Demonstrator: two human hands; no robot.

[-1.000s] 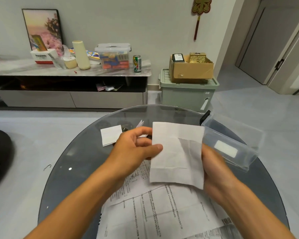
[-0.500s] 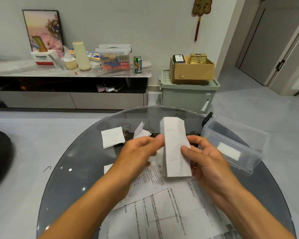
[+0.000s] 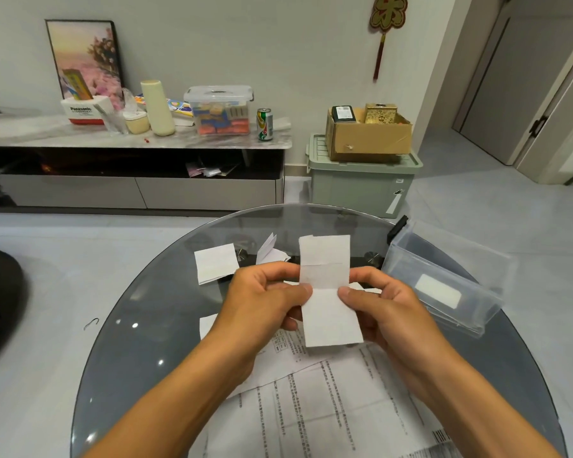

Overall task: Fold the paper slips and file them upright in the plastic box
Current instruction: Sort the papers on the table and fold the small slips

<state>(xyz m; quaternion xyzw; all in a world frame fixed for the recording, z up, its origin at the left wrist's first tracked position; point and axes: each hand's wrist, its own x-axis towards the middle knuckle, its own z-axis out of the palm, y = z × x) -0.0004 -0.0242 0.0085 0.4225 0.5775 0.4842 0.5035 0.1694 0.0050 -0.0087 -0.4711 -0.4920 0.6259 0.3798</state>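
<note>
Carefully now: both thumbs pinch the paper slip (image 3: 328,292), left hand (image 3: 262,299) and right hand (image 3: 387,309) gripping opposite edges; the crease wants squared edges before pressing.

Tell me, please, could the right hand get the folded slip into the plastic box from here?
Probably yes: the right hand pinches the folded slip, and the plastic box lies just to its right, nothing between them.

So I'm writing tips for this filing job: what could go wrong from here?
1. The folded slip is held in mid-air by the left hand and right hand, so the crease may come out crooked.
2. The plastic box sits at the glass table edge; pushing a slip in could nudge it off.
</note>
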